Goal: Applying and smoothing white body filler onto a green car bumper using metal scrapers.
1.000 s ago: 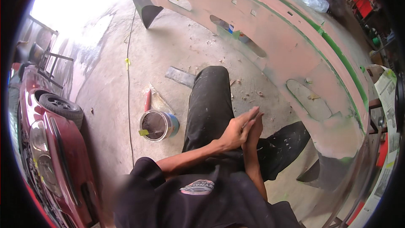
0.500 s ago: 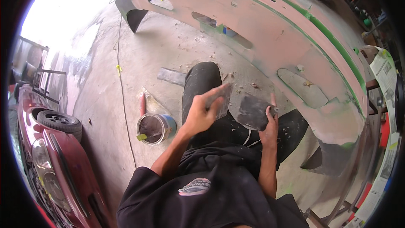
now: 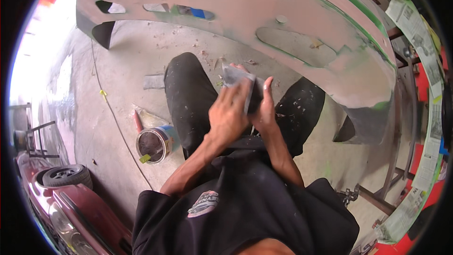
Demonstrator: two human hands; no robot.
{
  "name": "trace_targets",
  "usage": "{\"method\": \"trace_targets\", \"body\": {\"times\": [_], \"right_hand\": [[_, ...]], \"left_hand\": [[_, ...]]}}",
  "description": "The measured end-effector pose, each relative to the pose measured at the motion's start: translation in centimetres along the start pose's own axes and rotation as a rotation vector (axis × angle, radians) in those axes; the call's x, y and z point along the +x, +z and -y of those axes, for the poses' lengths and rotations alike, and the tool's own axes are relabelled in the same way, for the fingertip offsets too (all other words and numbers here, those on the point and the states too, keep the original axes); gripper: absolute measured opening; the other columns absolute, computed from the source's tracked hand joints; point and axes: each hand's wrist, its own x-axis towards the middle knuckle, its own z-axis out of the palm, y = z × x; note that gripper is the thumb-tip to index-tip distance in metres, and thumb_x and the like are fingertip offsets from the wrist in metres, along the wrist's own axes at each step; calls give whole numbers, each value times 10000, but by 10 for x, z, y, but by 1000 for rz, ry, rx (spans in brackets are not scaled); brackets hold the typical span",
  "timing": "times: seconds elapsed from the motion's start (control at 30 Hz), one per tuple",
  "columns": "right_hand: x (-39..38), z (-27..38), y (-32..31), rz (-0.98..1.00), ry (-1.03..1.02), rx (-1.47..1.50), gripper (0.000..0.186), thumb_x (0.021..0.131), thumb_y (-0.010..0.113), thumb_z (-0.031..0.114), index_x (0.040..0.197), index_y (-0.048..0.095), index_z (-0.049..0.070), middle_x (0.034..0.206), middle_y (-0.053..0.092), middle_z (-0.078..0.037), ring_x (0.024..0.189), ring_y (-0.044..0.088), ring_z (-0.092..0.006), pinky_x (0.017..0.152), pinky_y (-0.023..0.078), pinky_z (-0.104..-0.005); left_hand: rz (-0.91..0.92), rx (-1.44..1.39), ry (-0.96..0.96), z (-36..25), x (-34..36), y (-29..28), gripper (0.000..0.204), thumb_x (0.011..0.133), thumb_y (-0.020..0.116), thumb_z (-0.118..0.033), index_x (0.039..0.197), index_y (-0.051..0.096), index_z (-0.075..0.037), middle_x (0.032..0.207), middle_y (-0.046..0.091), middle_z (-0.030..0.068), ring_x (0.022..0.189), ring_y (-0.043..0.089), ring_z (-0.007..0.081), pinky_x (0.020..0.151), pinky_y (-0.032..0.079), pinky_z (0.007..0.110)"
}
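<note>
Apart half a second ago, the left hand's (image 3: 229, 114) grey sheet (image 3: 232, 73) now overlaps the right hand's (image 3: 266, 112) dark sheet (image 3: 255, 97).

The can (image 3: 171, 137) stands left of the hands (image 3: 230, 113), the car (image 3: 92, 205) farther left, the bumper (image 3: 236, 14) ahead.

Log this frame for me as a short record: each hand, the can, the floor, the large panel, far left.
Left hand: blurred, fingers over a flat grey sheet
Right hand: at a dark flat piece, thumb raised
Can: open, yellow-green item at its rim
Floor: slim red object; grey strip
Large panel: pinkish, green patches, several openings
Far left: dark red car body, wheel
</note>
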Motion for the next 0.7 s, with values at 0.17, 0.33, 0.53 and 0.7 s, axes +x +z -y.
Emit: {"method": "trace_targets", "body": {"times": [0.17,0.33,0.53,0.7], "right_hand": [[1,-3,-4,-115,-144,-143,750,996,162,588,1470,312,27,1515,334,-90,1394,300,-207,1141,238,-355],[-10,-4,0,-438,87,-329,651,1044,248,464,1384,413,-65,1414,463,-158,1291,445,-226,1078,336,-334],[-20,0,-14,-559,-259,-730,293,981,540,157,1173,622,-49,1114,669,-119,1030,582,-140,932,445,-293],[-10,8,-41,-676,-406,-800,152,922,636,91,1025,668,-16,935,641,-21,841,541,-45,757,434,-209]], "left_hand": [[55,13,-53,-17,-2,4,647,639,614,53,1277,568,-41,1078,600,166,961,604,336,809,520,390],[4,76,-111,-13,8,-1,519,724,599,9,1243,581,-15,1060,613,171,895,619,344,783,526,393],[2,-421,-362,52,27,-16,388,917,444,25,1298,503,63,1214,605,250,1106,622,275,939,451,319],[8,-569,-335,42,16,-29,481,939,414,40,1419,381,30,1291,560,234,1092,608,237,949,443,314]]}}
